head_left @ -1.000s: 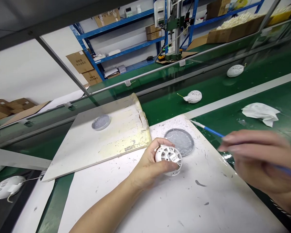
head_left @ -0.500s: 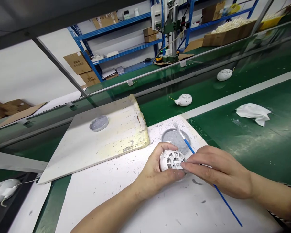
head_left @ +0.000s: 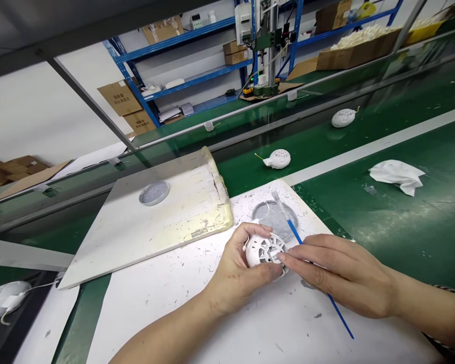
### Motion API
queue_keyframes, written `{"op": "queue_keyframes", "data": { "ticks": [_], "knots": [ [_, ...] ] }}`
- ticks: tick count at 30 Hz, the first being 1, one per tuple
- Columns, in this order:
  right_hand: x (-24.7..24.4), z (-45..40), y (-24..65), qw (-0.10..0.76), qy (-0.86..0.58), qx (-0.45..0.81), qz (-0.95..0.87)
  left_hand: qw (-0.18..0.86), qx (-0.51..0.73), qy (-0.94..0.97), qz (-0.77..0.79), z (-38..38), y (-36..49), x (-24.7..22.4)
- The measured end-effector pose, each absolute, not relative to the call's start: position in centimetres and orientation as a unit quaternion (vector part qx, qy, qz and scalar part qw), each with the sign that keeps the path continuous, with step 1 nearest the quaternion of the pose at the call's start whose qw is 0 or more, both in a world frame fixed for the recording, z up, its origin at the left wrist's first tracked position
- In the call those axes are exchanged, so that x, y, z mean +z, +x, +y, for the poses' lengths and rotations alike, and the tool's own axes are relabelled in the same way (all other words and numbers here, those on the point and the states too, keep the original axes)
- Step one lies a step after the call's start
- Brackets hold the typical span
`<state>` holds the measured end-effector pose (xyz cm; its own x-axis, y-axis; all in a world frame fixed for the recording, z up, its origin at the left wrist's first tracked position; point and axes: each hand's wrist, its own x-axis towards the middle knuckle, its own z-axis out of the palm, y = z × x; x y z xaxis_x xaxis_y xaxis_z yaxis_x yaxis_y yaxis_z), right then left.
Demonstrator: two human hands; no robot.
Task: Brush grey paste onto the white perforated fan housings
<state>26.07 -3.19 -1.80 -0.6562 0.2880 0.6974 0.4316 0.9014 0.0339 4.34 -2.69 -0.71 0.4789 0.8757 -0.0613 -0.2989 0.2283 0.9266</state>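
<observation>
My left hand [head_left: 237, 263] is closed round a white, rounded plastic housing [head_left: 256, 251] with vent slots, holding it above the white sheet. A thin white wire curves up from behind the housing. In my right hand [head_left: 337, 268] lies a thin brush with a blue handle [head_left: 296, 231], its pale bristle end pointing up and away. The thumb and fingertips of that hand meet the vented side of the housing, and hide what they touch there. Just behind the housing sits a round shallow dish [head_left: 261, 211] of grey material, partly covered by the brush.
A white board [head_left: 182, 202] with a ragged yellowed edge carries a second grey dish [head_left: 154, 193]. Similar white housings lie on the green belt [head_left: 279, 159] and at the far left [head_left: 7, 299]. A crumpled white cloth [head_left: 396, 176] lies right. Grey flecks dot the white sheet [head_left: 167, 313].
The housing in my left hand has shifted slightly left and turned, showing its wire. The brush's lower end has swung left. Housings on the green belt have moved a little left.
</observation>
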Motion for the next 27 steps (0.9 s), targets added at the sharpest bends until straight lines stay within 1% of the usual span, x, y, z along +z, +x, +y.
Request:
{"op": "queue_keyframes", "data": {
  "ticks": [2, 4, 8, 12, 17, 21, 23, 24, 26, 27],
  "knots": [
    [-1.6, -3.1, 26.0, 0.361, -0.195, -0.107, -0.906, 0.713, 0.410, 0.475, 0.313, -2.7, 4.3, -0.7],
    [-1.3, -3.1, 26.0, 0.355, -0.194, -0.116, -0.907, 0.726, 0.400, 0.464, 0.312, -2.8, 4.4, -0.6],
    [-1.1, -3.1, 26.0, 0.350, -0.197, -0.131, -0.907, 0.760, 0.397, 0.410, 0.311, -2.9, 4.7, -0.2],
    [-1.4, -3.2, 26.3, 0.356, -0.193, -0.124, -0.906, 0.765, 0.410, 0.370, 0.330, -2.9, 4.9, 0.3],
    [-1.5, -3.5, 26.0, 0.344, -0.196, -0.111, -0.912, 0.751, 0.412, 0.376, 0.354, -3.3, 5.2, 0.2],
    [-1.1, -3.0, 25.8, 0.356, -0.208, -0.109, -0.904, 0.712, 0.421, 0.436, 0.355, -2.5, 4.5, -0.2],
    [-0.8, -2.3, 26.2, 0.386, -0.229, -0.077, -0.890, 0.640, 0.453, 0.486, 0.386, -0.5, 2.5, 0.0],
    [-0.7, -1.8, 26.5, 0.403, -0.243, -0.063, -0.880, 0.574, 0.472, 0.512, 0.431, 1.0, 0.9, 0.2],
    [-0.6, -0.7, 27.3, 0.436, -0.276, -0.050, -0.855, 0.380, 0.494, 0.539, 0.567, 4.2, -3.5, 0.8],
    [-0.6, -0.2, 27.7, 0.448, -0.293, -0.049, -0.843, 0.247, 0.472, 0.540, 0.651, 5.7, -6.1, 1.2]
  ]
}}
